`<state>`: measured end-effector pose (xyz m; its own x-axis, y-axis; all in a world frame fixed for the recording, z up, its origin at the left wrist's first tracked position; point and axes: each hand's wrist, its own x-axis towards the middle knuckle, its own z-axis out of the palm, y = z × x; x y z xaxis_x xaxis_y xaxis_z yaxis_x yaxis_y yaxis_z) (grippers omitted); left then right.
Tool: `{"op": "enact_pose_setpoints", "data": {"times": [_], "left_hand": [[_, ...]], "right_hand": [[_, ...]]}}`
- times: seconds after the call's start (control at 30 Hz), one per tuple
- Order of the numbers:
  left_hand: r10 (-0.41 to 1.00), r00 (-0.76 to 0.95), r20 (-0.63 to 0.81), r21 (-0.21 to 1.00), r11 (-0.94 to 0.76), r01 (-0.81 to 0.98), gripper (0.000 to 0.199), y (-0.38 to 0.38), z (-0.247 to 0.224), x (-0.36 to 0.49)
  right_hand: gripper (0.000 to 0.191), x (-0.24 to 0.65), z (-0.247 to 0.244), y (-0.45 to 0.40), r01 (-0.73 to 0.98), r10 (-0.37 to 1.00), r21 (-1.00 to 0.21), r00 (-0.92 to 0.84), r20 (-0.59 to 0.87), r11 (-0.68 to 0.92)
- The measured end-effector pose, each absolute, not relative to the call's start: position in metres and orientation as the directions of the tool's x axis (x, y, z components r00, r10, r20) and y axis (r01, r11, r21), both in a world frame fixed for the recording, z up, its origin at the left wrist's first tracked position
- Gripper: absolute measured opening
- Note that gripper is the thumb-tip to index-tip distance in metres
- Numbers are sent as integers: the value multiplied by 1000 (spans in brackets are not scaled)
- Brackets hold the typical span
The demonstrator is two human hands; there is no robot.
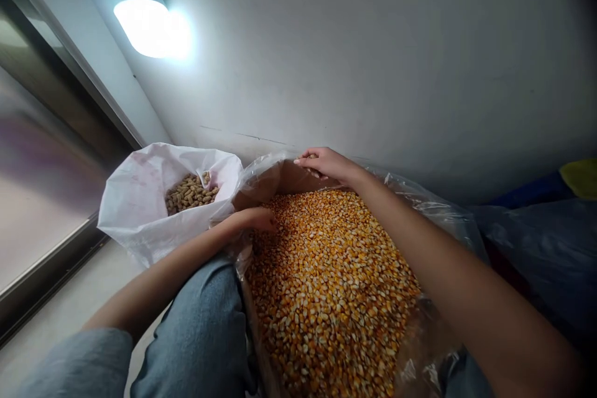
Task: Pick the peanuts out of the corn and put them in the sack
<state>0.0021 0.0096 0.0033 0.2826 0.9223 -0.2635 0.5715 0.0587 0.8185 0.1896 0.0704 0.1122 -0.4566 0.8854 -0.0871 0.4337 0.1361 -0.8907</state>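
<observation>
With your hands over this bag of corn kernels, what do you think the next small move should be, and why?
Probably lower the right hand into the corn kernels: it sits curled at the plastic bag's far rim, while the left hand touches their edge.

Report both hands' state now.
Left hand: curled, fingers at the yellow-orange dried corn kernels; holding cannot be told.
Right hand: curled at the clear plastic sack's rim; holding cannot be told.
</observation>
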Motion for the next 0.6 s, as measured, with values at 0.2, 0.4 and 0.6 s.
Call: {"op": "enact_pose_setpoints", "data": {"times": [0.2,0.4,0.6], "left_hand": [[994,-110,0,887,51,458,36,7,91,-52],[975,-208,79,473,147,869,34,-2,130,-138],[913,166,373,69,-206,976,30,-38,103,-97]], "right_hand": [[31,110,127,64,229,953,-926,-34,300,299],[49,18,101,40,376,804,-776,-531,269,507],[24,108,65,25,519,680,-467,-667,303,716]]}}
